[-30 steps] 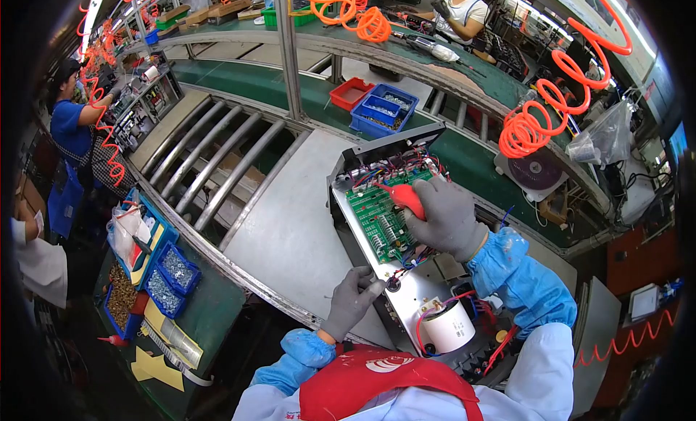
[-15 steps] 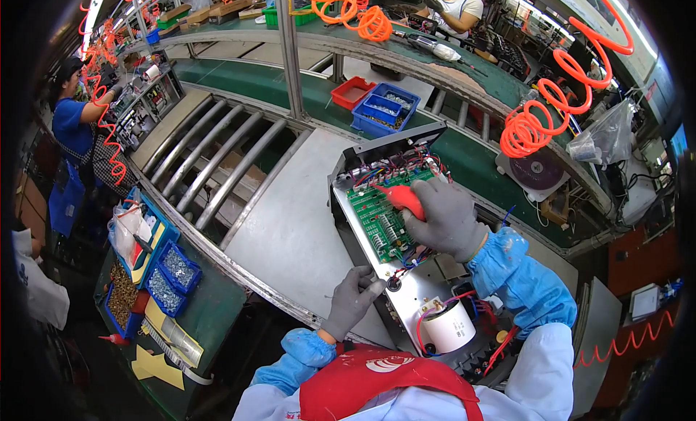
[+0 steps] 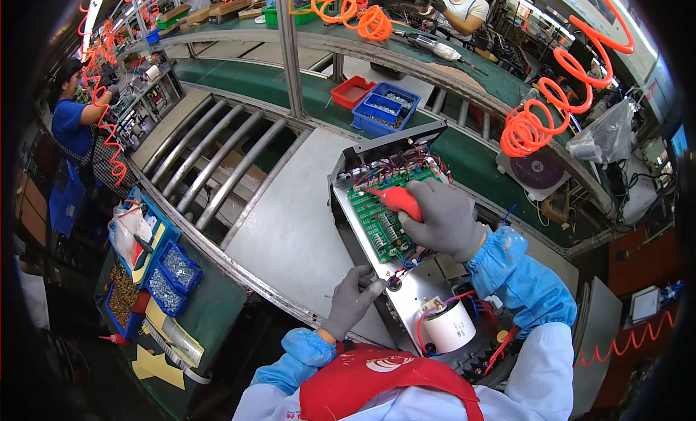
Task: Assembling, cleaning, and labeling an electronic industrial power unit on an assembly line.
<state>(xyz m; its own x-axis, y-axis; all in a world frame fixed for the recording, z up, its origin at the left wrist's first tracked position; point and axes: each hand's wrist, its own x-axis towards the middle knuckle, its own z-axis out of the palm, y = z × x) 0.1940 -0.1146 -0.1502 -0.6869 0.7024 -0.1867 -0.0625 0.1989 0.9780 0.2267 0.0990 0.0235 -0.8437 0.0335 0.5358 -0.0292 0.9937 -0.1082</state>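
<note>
A red squeeze bottle with a tapered nozzle (image 3: 399, 198) is gripped in my gloved right hand (image 3: 444, 221). Its tip points left, over the upper left part of a green circuit board (image 3: 377, 226). The board, with several components, is mounted in an open metal chassis (image 3: 397, 274) with bundled wires along its far side. My left hand (image 3: 353, 303), also gloved, rests at the chassis's left edge, thumb apart from loosely bent fingers and beside a small round black part (image 3: 394, 283). A white cylindrical capacitor (image 3: 448, 329) with red wires sits at the chassis's near end.
A metal sheet (image 3: 290, 196) and rollers (image 3: 232, 167) lie to the left. Blue bins of small hardware (image 3: 174, 269) stand on a side table. Beyond the chassis are a red tray (image 3: 353, 93) and blue bin (image 3: 388, 127). Orange coiled hoses (image 3: 533, 131) hang overhead. Two people work farther off.
My right hand has shifted slightly, and the bottle's tip now lies a little farther left and lower over the board. My left hand and the chassis stay put.
</note>
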